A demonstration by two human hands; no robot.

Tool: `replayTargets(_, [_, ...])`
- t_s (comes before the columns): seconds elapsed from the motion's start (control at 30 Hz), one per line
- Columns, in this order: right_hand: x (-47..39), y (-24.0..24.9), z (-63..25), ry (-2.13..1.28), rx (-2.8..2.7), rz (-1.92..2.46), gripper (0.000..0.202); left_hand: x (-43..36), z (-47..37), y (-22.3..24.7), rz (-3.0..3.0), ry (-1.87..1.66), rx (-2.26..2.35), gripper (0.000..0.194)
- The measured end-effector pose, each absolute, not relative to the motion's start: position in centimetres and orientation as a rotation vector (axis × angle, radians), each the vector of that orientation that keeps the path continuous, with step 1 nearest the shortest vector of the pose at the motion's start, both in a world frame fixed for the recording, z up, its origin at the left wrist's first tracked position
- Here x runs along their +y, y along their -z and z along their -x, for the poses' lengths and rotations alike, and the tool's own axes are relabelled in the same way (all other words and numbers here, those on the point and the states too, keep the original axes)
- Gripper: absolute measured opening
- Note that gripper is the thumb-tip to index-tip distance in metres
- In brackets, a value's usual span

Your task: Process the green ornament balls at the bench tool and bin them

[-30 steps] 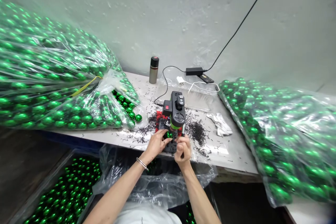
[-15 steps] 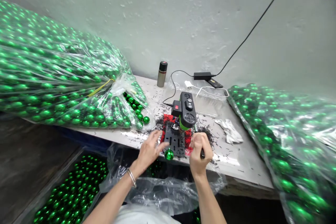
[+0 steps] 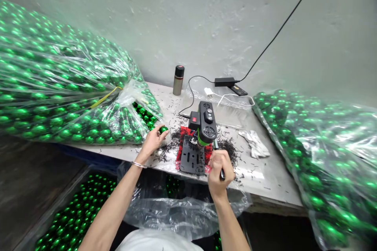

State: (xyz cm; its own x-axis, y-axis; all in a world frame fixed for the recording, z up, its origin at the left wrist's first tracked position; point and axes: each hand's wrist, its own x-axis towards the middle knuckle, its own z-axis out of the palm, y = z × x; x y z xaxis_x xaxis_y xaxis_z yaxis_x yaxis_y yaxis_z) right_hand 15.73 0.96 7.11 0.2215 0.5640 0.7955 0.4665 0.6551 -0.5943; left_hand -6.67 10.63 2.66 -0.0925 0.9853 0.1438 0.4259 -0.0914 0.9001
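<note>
In the head view, my left hand is at the mouth of the large clear bag on the left, thumb and fingers closed around a shiny green ball. My right hand is wrapped around the lever handle of a small black bench drill press. The drill's slotted black base plate stands on a red mat, with no ball on its front part. Black shavings lie around the base. The drill's tip is hidden under its head.
Bulging clear bags of green balls flank the table, one left, one right. At the back are a bottle, a power adapter and a white cable. White gloves lie right of the drill. More balls fill a container below.
My left hand has moved left from the base plate to the bag's mouth and closed on a ball. The ball at the plate's front edge is gone from there. My right hand stays on the lever.
</note>
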Motion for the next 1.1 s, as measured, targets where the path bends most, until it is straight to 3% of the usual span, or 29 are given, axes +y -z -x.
replayTargets(0.17, [1.0, -7.4, -15.6, -0.094, -1.379, 0.958, 0.033, 8.0, 4.6, -2.3, -0.712, -1.192, 1.058, 0.021])
replayTargets(0.33, [1.1, -8.9, -15.7, -0.135, -1.366, 0.98, 0.035, 6.6, 0.8, -1.0, -0.5, -1.082, 0.994, 0.013])
replayTargets(0.43, [1.3, -9.5, -15.7, -0.144, -1.367, 0.99, 0.035, 6.4, -0.9, -0.6, -0.574, -1.023, 0.996, 0.018])
replayTargets(0.6, [1.2, -9.3, -15.6, -0.091, -1.369, 0.981, 0.035, 6.4, -2.1, -0.2, -0.961, -0.926, 1.054, 0.046])
replayTargets(0.73, [1.0, -8.9, -15.6, -0.075, -1.379, 1.001, 0.035, 6.3, -2.3, 0.2, -1.175, -0.874, 1.107, 0.056])
replayTargets(1.1, [0.7, -7.5, -15.9, -0.068, -1.436, 0.962, 0.031, 5.4, -2.9, 0.1, -1.521, -0.838, 1.316, 0.048])
